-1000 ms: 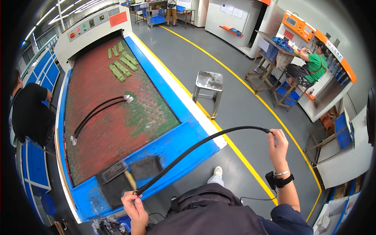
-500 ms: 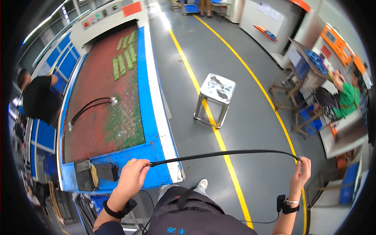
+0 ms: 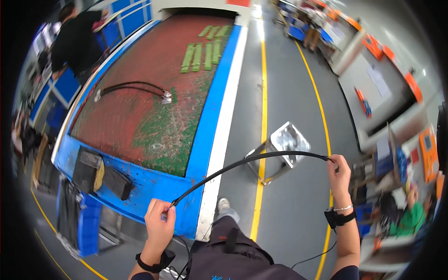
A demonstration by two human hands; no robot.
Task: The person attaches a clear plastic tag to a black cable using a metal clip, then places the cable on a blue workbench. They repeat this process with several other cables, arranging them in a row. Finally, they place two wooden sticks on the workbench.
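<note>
A long black flexible strip (image 3: 280, 153) bows upward between my two hands. My left hand (image 3: 159, 224) is closed on its near-left end, beside the front corner of a conveyor machine. My right hand (image 3: 339, 177) pinches the other end, farther out over the grey floor. Both ends are partly hidden by my fingers. On the red and green conveyor belt (image 3: 126, 126) lie black strips (image 3: 135, 84) with shiny ends. Several pale green strips (image 3: 197, 56) lie farther back on it.
Dark blocks (image 3: 116, 183) sit on the machine's blue front ledge. A metal stool (image 3: 290, 142) stands in the aisle, beyond the strip. A blue cart (image 3: 88, 233) is at lower left. Co-workers are at the left (image 3: 77, 42), lower right (image 3: 410, 219) and far end (image 3: 316, 25).
My view has swung right and I am nearer the conveyor's front corner. The strip stays in both hands but now arches more, its left end lower than its right.
</note>
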